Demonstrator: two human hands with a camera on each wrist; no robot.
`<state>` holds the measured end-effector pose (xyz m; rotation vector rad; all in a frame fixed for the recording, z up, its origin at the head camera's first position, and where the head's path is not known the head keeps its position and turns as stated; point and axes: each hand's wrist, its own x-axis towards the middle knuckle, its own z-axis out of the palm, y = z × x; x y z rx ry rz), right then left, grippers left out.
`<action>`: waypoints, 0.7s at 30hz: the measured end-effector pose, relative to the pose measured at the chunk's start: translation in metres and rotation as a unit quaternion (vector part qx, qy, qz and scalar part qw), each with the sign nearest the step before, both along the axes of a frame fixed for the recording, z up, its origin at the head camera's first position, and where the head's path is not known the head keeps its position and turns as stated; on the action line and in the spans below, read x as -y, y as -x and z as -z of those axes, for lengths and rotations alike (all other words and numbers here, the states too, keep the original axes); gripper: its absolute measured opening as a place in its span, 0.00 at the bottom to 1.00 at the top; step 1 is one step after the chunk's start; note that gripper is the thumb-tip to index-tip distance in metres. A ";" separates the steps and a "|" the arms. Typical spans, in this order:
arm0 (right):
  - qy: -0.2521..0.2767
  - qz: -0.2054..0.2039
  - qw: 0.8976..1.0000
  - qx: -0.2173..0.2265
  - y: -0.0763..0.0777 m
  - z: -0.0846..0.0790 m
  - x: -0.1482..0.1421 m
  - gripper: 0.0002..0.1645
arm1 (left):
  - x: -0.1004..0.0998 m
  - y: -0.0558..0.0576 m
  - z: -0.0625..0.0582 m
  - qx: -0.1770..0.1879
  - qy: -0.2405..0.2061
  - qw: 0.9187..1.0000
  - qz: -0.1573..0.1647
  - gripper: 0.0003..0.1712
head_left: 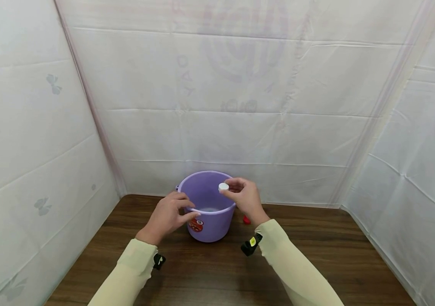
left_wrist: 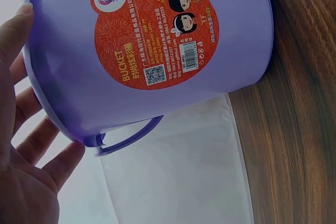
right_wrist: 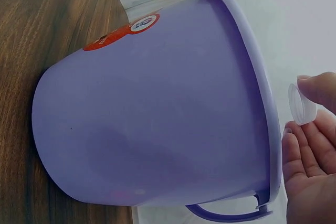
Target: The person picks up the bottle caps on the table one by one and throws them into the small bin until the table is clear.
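A purple bucket with a red label stands upright on the wooden table. At its near left rim my left hand grips the edge, thumb outside and fingertips over the inner side. My right hand is above the bucket's right rim. Between its thumb and fingers it pinches a small white cap, which looks hollow and translucent in the right wrist view. Some of the bucket's floor shows in the head view, while the rest is hidden by the near wall.
A small red object lies on the table right of the bucket, partly behind my right wrist. White sheeting hangs behind and on both sides. The bucket's purple handle hangs down along its side.
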<state>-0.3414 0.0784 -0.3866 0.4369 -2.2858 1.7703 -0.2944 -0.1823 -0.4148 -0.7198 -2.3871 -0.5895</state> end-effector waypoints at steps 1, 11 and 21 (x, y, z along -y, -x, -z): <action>-0.003 0.000 1.000 0.001 0.000 0.000 0.000 0.23 | 0.000 0.000 0.000 -0.003 0.000 1.000 0.001 0.13; -0.024 0.021 0.999 0.006 -0.001 0.004 0.000 0.39 | 0.000 0.002 0.003 -0.041 0.001 0.999 0.007 0.13; -0.009 0.012 1.000 -0.007 -0.002 0.006 -0.005 0.35 | 0.000 0.003 0.003 -0.038 0.001 0.999 0.007 0.12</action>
